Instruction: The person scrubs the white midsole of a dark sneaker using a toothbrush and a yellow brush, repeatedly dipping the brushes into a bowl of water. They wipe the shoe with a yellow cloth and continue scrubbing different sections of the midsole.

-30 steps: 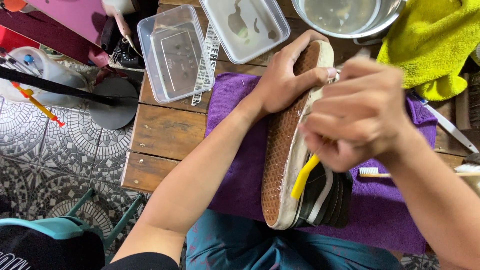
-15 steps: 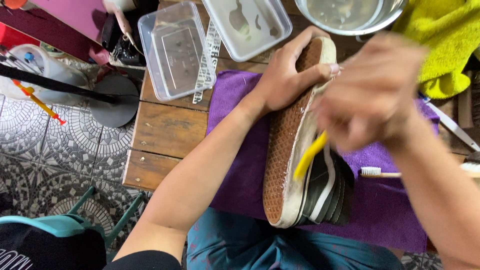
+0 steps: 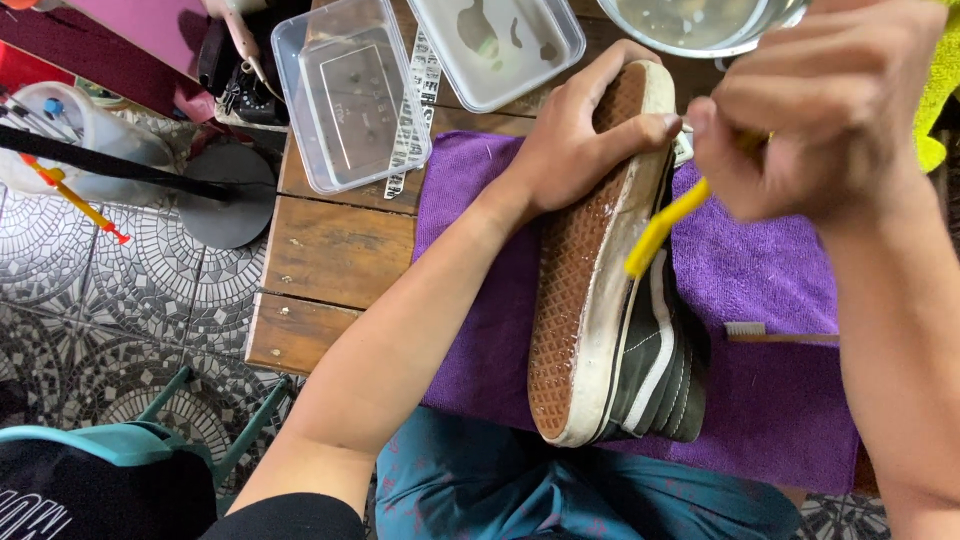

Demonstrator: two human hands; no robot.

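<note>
Sneaker is pinned on its side on purple towel by left hand, fingers clamped over the toe; yellow brush is gripped in right hand, bristles seemingly on the sidewall.

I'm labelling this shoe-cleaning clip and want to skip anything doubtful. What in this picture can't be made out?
Head view, the only one:
- Yellow brush: its bristle end is hidden behind the shoe; its grip is hidden inside the blurred right hand.
- Shoe's far side: turned away from the camera.
- Metal bowl: cut off by the top edge.
- Second brush: only its head shows, the right arm covers the rest.
- Left hand: hides part of the sole.
</note>
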